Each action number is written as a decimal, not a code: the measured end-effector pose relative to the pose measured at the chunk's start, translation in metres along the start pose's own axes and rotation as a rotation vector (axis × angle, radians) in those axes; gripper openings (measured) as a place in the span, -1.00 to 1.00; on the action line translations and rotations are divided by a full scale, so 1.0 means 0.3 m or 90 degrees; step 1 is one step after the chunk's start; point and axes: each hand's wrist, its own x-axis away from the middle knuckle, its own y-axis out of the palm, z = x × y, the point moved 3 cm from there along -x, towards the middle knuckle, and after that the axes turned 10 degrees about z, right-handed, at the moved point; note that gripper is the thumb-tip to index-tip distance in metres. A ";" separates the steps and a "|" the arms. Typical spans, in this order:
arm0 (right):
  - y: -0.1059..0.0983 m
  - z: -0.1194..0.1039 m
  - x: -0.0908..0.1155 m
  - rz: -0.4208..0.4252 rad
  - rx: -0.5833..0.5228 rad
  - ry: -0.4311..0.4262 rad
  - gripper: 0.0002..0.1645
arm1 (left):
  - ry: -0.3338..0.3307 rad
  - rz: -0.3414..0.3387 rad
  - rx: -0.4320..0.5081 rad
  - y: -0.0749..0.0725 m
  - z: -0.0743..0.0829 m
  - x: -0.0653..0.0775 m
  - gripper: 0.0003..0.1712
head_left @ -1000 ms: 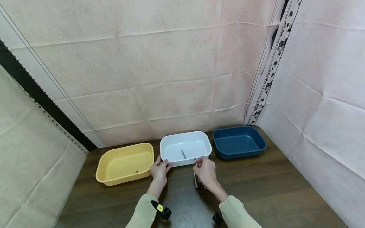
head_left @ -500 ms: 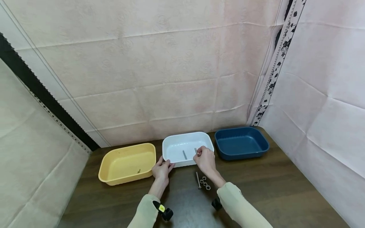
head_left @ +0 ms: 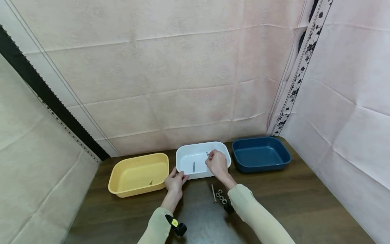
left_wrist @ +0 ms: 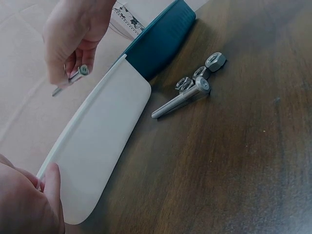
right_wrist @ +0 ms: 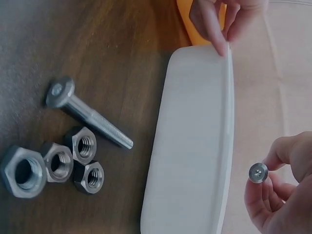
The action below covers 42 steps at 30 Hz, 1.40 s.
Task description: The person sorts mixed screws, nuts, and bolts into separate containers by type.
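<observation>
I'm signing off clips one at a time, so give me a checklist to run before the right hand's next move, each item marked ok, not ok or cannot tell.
1. Screw pinched in the right hand: ok.
2. White tray steadied: ok, the left hand pinches its rim.
3. Screw above the white tray: ok, held over its inside.
4. White tray bare inside: not ok, a slim metal piece lies in it.
5. Loose hardware off the table: not ok, a bolt and four nuts lie there.
6. Small pieces in the yellow tray identified: cannot tell, too small.
</observation>
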 end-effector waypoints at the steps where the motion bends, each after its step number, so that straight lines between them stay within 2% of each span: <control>1: 0.005 0.001 -0.005 -0.004 0.001 -0.002 -0.91 | -0.001 0.001 -0.002 0.001 -0.001 0.000 -0.37; 12: 0.057 0.020 -0.040 -0.071 0.034 0.003 -0.92 | -0.001 0.004 0.002 0.003 -0.011 -0.013 -0.37; 26: 0.080 0.033 -0.036 -0.092 0.058 -0.009 -0.91 | -0.010 -0.002 -0.002 0.001 -0.011 -0.013 -0.37; 30: 0.048 0.022 -0.015 -0.070 0.030 -0.019 -0.87 | -0.017 -0.003 0.000 0.000 -0.010 -0.010 -0.36; 35: -0.017 -0.005 0.038 -0.027 -0.036 -0.059 -0.87 | -0.025 -0.003 -0.001 0.000 -0.005 -0.007 -0.34; 42: -0.079 0.005 0.138 -0.016 -0.066 -0.103 -0.90 | -0.022 -0.005 -0.001 -0.002 -0.004 -0.012 -0.32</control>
